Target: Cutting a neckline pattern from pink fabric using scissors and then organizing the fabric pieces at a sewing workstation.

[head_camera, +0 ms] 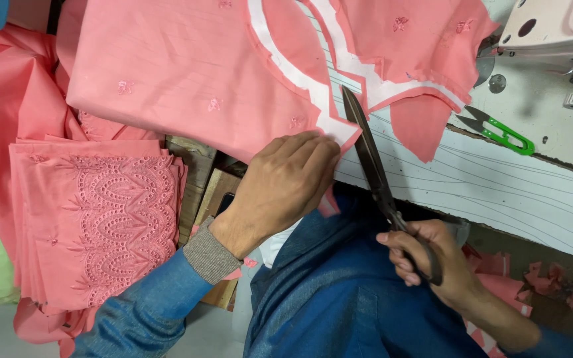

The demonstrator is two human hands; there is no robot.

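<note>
One pair of long dark scissors (373,166) and one small green-handled snipper (502,132) show on the white worktable (499,192). Pink fabric (187,73) with a white facing strip (339,69) overhangs the table's near edge, under the left hand (286,189), whose fingers (313,152) press flat together. The right hand (432,265) grips the scissors' handles, blades nearly closed beside the strip.

Pink embroidered fabric (187,73), white facing (313,83), green snips (502,130).
</note>
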